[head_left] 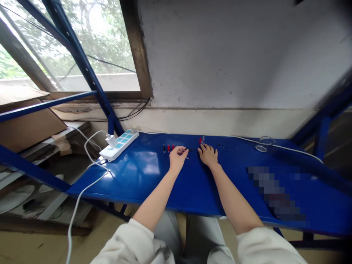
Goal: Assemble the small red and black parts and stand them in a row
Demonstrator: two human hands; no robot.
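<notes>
My left hand is closed in a pinch above the blue table. A thin, pointed piece shows at its fingertips, too small to name. Just left of that hand stand a small black cylinder, a red cylinder and another red cylinder. My right hand is palm down with its fingers apart, low over the table. Beyond its fingertips are a small red piece and a small clear piece; whether the fingers touch them I cannot tell.
A white power strip with a plugged-in charger lies at the left, its cable hanging over the table edge. Tiny clear bits lie right of my right hand. A clear round container and a blurred flat item are farther right.
</notes>
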